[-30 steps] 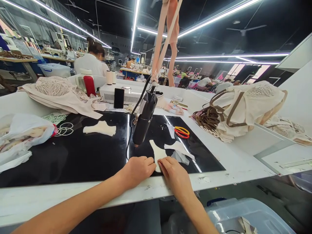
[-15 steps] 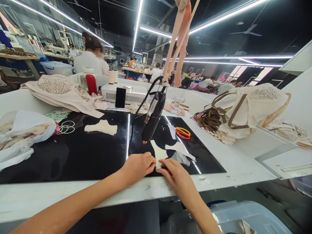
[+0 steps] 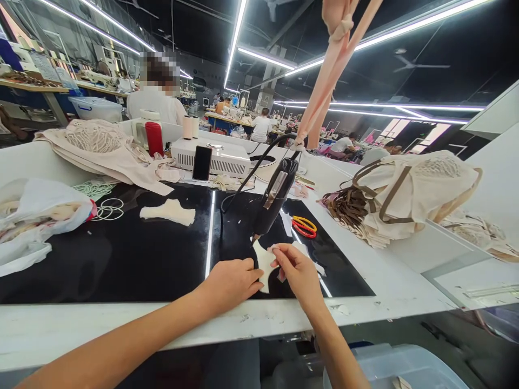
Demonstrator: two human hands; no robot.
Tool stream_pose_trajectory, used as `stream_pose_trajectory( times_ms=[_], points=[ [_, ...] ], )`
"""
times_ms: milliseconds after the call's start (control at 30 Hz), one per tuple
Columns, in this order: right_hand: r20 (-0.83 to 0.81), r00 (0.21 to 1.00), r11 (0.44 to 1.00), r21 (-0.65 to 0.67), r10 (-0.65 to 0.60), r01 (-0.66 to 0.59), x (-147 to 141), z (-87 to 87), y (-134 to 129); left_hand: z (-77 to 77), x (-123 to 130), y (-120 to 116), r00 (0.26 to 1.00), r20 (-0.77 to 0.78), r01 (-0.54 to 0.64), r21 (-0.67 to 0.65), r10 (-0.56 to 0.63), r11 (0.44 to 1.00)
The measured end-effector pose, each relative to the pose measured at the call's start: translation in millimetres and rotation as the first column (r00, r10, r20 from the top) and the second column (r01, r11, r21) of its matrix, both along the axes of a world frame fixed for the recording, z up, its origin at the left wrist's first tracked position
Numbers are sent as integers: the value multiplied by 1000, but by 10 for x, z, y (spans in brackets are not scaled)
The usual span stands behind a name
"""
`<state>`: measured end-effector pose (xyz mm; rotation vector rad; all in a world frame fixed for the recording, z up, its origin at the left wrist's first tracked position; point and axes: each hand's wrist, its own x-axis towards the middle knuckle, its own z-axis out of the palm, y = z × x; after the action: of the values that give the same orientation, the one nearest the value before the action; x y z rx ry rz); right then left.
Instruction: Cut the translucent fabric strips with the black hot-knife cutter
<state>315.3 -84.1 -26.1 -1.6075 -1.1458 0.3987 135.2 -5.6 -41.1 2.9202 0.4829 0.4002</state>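
A cream fabric piece (image 3: 265, 266) lies on the black mat (image 3: 162, 270) near the table's front edge. My left hand (image 3: 237, 278) is closed at its left side, fingertips on its edge. My right hand (image 3: 295, 265) pinches at its upper right edge. Just above the piece's top end is the tip of a black hand tool (image 3: 278, 194), which hangs tilted from pink fabric strips (image 3: 324, 86). A second cream piece (image 3: 170, 212) lies flat at the left of the mat. Another pale piece (image 3: 302, 248) is partly hidden behind my right hand.
Scissors (image 3: 304, 227) with red and yellow handles lie right of the tool. A phone (image 3: 201, 163) leans on a white box (image 3: 229, 158). Garments (image 3: 409, 189) are heaped at right, others (image 3: 93, 146) at back left, beside a plastic bag (image 3: 44, 210). A person (image 3: 156, 102) sits beyond.
My right hand has moved up along the cream piece, from its lower end to its upper right edge. The hanging tool has shifted right. My left hand has moved slightly.
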Motion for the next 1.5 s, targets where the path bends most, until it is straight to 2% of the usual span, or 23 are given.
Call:
stream_pose_trajectory(
  times_ms=[133, 233, 333, 433, 567, 667, 733, 800, 933, 967, 1000, 1100, 1133, 1167, 1233, 1300, 1433, 1500],
  points=[
    [-163, 985, 983, 166, -54, 82, 49, 130, 147, 25, 10, -5, 999, -36, -16, -3, 16, 1000],
    [-240, 965, 925, 332, -105, 183, 63, 265, 192, 54, 0, -13, 998, -58, -31, -10, 31, 999],
    [-270, 958, 864, 454, -99, 217, 25, 394, 144, 63, -13, -17, 997, -67, -37, -28, 35, 999],
    [-264, 964, 843, 509, -36, 171, -82, 464, 21, 59, -14, -10, 998, -54, -44, -73, 41, 996],
    [-239, 968, 845, 532, 77, 64, -288, 466, -178, 75, -3, 0, 996, -12, -92, -194, 91, 977],
    [-246, 954, 843, 538, 170, -11, -431, 438, -293, 94, -11, 13, 992, 28, -104, -327, 119, 939],
    [-292, 926, 848, 527, 238, -52, -510, 407, -344, 99, -41, 34, 990, 71, -77, -439, 121, 895],
    [-361, 887, 865, 496, 287, -78, -585, 361, -375, 104, -95, 62, 985, 121, -30, -570, 120, 821],
    [-451, 822, 890, 434, 347, -138, -741, 239, -392, 162, -271, 84, 978, 175, 67, -785, 117, 616],
    [-463, 809, 892, 423, 362, -157, -782, 209, -388, 187, -326, 76, 975, 186, 95, -838, 118, 538],
    [-475, 798, 896, 410, 371, -173, -823, 180, -383, 214, -384, 62, 971, 199, 124, -892, 131, 435],
    [-505, 780, 911, 364, 369, -195, -929, 100, -356, 278, -561, 21, 944, 212, 196, -977, 254, 88],
    [-511, 783, 920, 341, 355, -194, -953, 74, -348, 288, -618, 16, 932, 200, 206, -979, 304, 13],
    [-514, 787, 928, 315, 341, -196, -970, 46, -340, 293, -675, 17, 922, 184, 203, -979, 342, -23],
    [-519, 796, 945, 260, 311, -199, -977, -14, -330, 288, -786, 41, 905, 156, 192, -980, 396, -53],
    [-502, 822, 963, 161, 268, -215, -958, -72, -322, 280, -892, 86, 894, 142, 175, -984, 424, -39],
    [-415, 879, 959, -48, 235, -280, -907, -149, -290, 305, -1097, 180, 892, 140, 114, -990, 429, 86],
    [-379, 888, 941, -109, 259, -321, -907, -161, -263, 339, -1195, 212, 895, 124, 76, -989, 429, 127]
  ],
)
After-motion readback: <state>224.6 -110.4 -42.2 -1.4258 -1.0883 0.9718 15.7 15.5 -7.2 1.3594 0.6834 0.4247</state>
